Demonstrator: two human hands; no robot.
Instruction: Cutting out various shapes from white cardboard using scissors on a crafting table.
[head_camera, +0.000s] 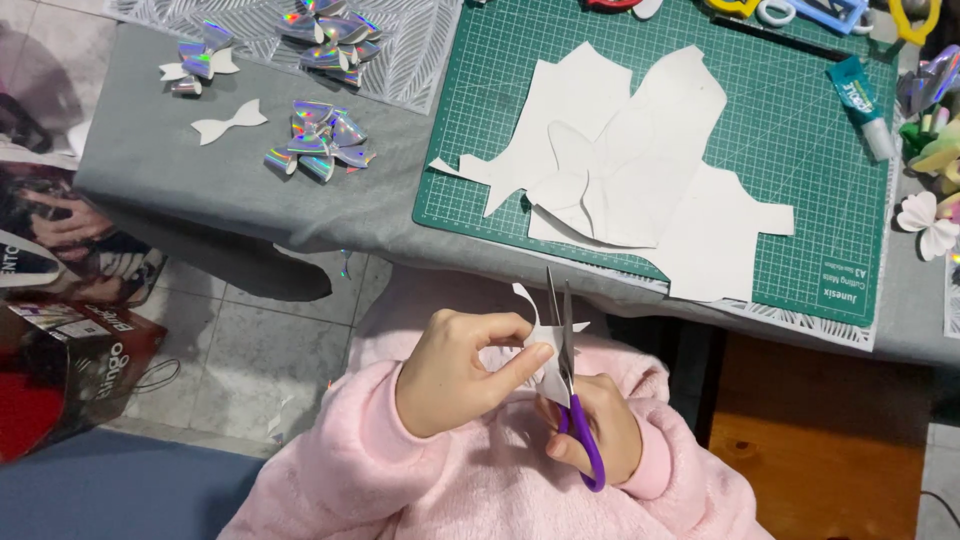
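- While our left hand (455, 372) pinches the small white paper shape (545, 345) over our lap, it stays taut for cutting.
- Our right hand (592, 428) grips the purple scissors (568, 385), blades up through the paper.
- We keep spare white sheets (640, 165) on the green mat (800, 150), within reach on the table (180, 170).

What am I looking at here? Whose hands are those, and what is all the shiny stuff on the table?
The camera sits on a person's head and looks down, so you see their own two hands and pink sleeves. The left hand holds a small piece of white paper. The right hand holds scissors with purple handles, blades at the paper. On the grey table lies a green cutting mat with white paper sheets, a glue tube, and shiny rainbow bows beside a white bow shape.
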